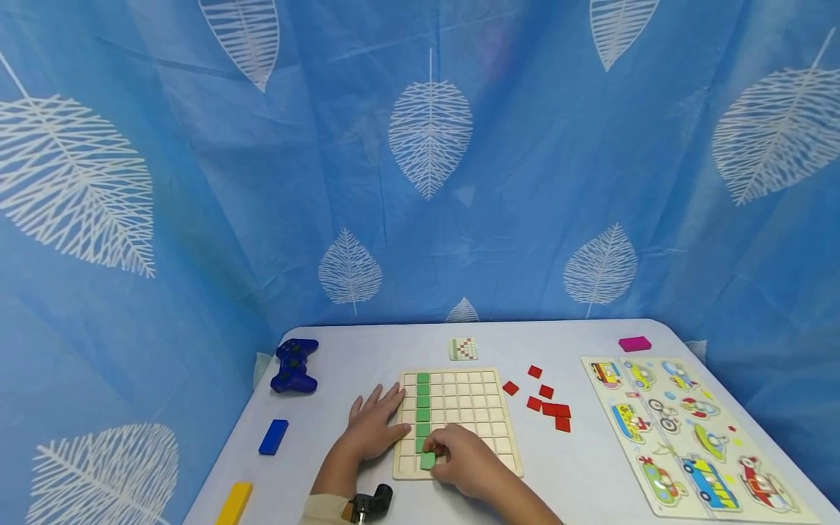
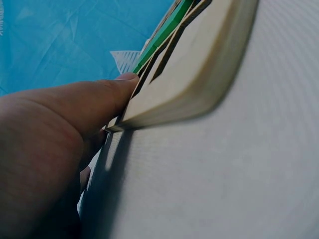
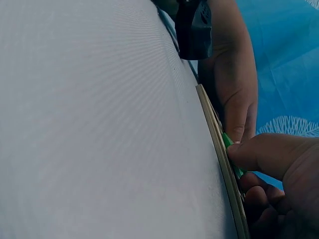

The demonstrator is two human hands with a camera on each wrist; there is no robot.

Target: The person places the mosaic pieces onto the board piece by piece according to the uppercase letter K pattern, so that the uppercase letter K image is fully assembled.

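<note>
A wooden grid board lies on the table with a column of green square tiles near its left side. My right hand pinches one green tile between thumb and fingers at the column's near end. In the right wrist view that tile shows at the thumb tip, close over the board's edge. My left hand lies with fingers spread along the board's left edge. Its thumb rests on the board's rim.
Several red tiles are scattered right of the board. A small pattern card lies behind it. At right are a picture puzzle board and a magenta block. At left are a blue game controller, blue block and yellow block.
</note>
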